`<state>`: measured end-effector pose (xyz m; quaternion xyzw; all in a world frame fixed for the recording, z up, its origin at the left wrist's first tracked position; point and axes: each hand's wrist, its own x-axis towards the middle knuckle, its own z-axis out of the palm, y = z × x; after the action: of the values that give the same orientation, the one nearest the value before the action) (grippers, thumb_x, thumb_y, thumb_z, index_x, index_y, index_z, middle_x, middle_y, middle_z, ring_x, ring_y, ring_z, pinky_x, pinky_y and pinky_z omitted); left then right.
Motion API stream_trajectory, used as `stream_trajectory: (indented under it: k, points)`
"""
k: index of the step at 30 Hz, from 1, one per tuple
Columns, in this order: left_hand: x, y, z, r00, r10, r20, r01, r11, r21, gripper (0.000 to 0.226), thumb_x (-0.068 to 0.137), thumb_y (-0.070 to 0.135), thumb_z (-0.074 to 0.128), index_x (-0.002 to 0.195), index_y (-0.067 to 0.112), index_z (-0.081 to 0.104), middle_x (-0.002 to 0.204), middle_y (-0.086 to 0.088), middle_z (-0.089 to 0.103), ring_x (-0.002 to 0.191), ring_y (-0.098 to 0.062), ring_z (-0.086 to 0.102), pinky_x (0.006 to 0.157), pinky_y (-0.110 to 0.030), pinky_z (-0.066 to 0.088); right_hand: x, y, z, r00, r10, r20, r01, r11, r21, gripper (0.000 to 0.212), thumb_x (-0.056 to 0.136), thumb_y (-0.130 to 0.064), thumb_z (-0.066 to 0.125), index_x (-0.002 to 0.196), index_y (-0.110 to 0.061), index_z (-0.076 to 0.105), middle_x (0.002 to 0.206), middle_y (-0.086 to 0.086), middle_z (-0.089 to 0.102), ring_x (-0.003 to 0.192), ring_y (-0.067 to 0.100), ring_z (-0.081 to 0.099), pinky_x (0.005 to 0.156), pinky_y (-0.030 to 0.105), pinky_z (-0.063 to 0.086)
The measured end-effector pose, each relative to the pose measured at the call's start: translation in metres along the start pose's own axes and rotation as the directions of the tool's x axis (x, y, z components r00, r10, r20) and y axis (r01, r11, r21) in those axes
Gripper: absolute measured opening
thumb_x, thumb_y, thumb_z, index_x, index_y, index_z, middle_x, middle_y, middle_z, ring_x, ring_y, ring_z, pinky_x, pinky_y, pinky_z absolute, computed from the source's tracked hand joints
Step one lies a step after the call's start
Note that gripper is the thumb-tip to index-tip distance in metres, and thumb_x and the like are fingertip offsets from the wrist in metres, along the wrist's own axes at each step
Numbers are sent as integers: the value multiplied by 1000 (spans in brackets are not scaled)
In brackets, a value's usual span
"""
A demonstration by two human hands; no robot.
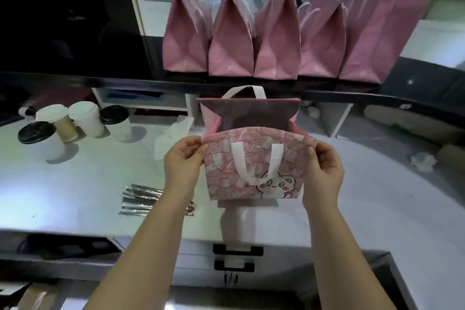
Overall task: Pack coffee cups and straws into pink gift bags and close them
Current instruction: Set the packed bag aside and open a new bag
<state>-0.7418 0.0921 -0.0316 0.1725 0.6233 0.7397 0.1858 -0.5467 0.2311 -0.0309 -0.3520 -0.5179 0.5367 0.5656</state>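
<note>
While the pink gift bag (pixel 254 171) stands upright on the counter (pixel 75 196) straight ahead, both hands hold its mouth open. The left hand (pixel 183 158) pinches the near panel's top edge at its left corner, and the right hand (pixel 324 162) pinches the same edge at the right corner. The near panel bows toward the person and the mouth faces up, its long axis running left to right. No cup shows in the part of the inside that can be seen.

The coffee cups (pixel 75 123) stand in a cluster at the far left of the counter, well apart from the bag, some with black lids and some with white. They lie to the left of and beyond the left hand, so I judge that hand the nearer one for fetching a cup, while the right hand could steady the bag. The straws (pixel 141 199), in shiny wrappers, lie flat on the near left with their long axes left to right. Their right ends are hidden under the left forearm.

A row of closed pink bags (pixel 251 40) stands on the shelf (pixel 100 80) behind.

I can read no words anywhere. The held bag's front carries a cartoon animal face and a scattered print of small note-like rectangles, with a white handle (pixel 254 166) hanging over it.
</note>
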Motion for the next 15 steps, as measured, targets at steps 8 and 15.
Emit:
stream_trajectory:
  k: [8,15]
  points:
    - [63,-20,16,992,10,125,-32,984,173,30,84,-2,69,95,25,65,95,-2,73,88,-14,68,86,-38,57,54,34,6,995,87,40,-82,990,-114,15,91,-15,66,92,-30,67,91,-15,70,87,1,65,69,14,52]
    - [93,16,15,957,188,221,-257,902,348,23,87,23,71,104,38,65,103,19,67,95,2,62,78,-16,51,98,-13,58,956,-130,264,234,880,-413,24,86,-17,70,98,-37,64,98,-21,63,96,0,60,82,28,53]
